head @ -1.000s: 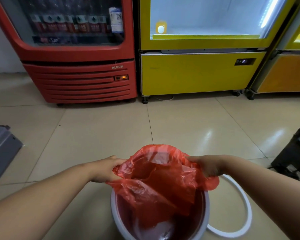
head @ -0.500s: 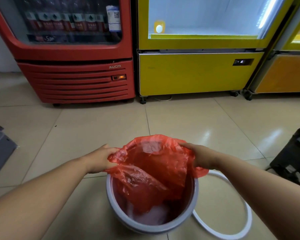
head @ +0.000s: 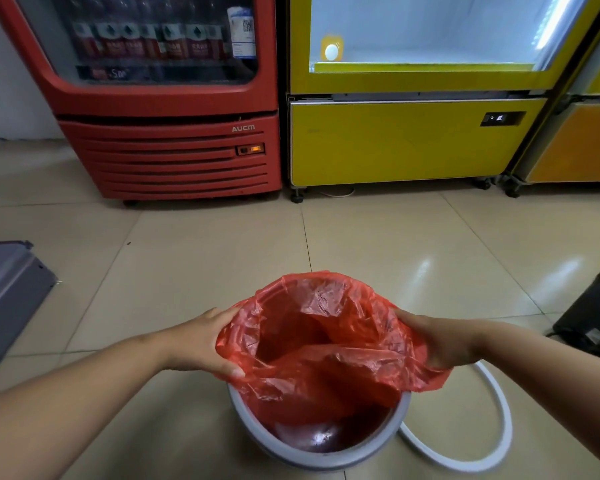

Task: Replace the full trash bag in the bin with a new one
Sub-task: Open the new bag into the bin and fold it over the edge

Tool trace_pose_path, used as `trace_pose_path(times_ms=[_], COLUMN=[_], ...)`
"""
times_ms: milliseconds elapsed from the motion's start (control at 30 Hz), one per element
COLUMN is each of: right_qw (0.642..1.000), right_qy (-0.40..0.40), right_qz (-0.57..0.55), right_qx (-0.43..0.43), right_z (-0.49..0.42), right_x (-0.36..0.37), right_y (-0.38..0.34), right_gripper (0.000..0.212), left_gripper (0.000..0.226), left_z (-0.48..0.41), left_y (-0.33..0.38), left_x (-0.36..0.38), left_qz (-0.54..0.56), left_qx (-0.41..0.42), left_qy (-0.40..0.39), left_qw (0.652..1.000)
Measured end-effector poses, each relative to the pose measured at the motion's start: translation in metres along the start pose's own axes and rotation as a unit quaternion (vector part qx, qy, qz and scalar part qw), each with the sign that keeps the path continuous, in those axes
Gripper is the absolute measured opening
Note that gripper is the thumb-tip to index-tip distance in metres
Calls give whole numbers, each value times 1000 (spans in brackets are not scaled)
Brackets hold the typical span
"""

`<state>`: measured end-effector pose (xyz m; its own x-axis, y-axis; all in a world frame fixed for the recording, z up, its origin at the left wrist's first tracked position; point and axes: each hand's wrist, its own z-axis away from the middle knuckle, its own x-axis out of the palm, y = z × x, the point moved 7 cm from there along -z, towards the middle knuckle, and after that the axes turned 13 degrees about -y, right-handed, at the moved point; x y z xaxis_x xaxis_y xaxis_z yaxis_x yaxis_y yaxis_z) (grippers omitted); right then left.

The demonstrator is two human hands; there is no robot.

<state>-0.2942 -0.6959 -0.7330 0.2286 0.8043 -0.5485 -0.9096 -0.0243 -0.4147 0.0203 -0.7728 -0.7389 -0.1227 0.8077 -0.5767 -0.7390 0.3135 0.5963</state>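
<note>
A thin red trash bag [head: 326,344] hangs inside a round grey-white bin [head: 312,457] on the tiled floor, low in the middle of the view. The bag's mouth is spread wide and its far edge lies over the bin's far rim. My left hand [head: 205,341] grips the left edge of the bag. On the right edge, my right hand [head: 437,344] holds the plastic, partly covered by it. The near rim of the bin is bare.
A white ring [head: 492,455] lies on the floor against the bin's right side. A red drinks cooler [head: 174,147] and a yellow cooler [head: 395,143] stand behind. A grey object [head: 4,299] sits at left, a black item [head: 593,317] at right.
The bag's mouth has been pulled wider and its far edge now drapes over the far rim. Both hands have moved apart along the bag's sides.
</note>
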Motion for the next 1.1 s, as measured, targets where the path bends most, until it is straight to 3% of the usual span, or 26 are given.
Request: trace_pose_path(times_ms=[133, 267, 400, 533, 600, 700, 833, 933, 1033, 1100], right_qw=[997, 986, 977, 938, 921, 888, 845, 807, 793, 790], right_qy=[9, 73, 196, 335, 376, 394, 443, 491, 490, 476], right_qz=[79, 134, 84, 37, 67, 222, 274, 282, 300, 320], right_qx=[18, 62, 9, -76, -82, -83, -122, -167, -202, -216], right_z=[0, 5, 24, 47, 56, 59, 66, 75, 79, 80], right_x=[4, 4, -6, -5, 2, 18, 29, 32, 40, 46], right_y=[0, 6, 5, -5, -9, -18, -27, -35, -36, -34], right_gripper=[110, 113, 90, 41, 56, 60, 46, 39, 21, 21], left_gripper=[125, 129, 131, 78, 75, 68, 52, 53, 49, 42], left_z=[1, 9, 23, 30, 33, 38, 43, 50, 56, 61], left_y=[-5, -6, 1, 36, 44, 47, 49, 59, 63, 62], left_x=[1, -2, -11, -2, 8, 21, 27, 33, 34, 37], left_qz=[-10, -31, -89, -250, -284, -333, -379, -386, -384, -385], left_qx=[-5, -29, -38, 37, 61, 85, 112, 158, 172, 179], left_qy=[2, 9, 102, 151, 152, 176, 226, 261, 285, 285], left_qw=[1000, 999, 990, 956, 945, 923, 890, 871, 861, 860])
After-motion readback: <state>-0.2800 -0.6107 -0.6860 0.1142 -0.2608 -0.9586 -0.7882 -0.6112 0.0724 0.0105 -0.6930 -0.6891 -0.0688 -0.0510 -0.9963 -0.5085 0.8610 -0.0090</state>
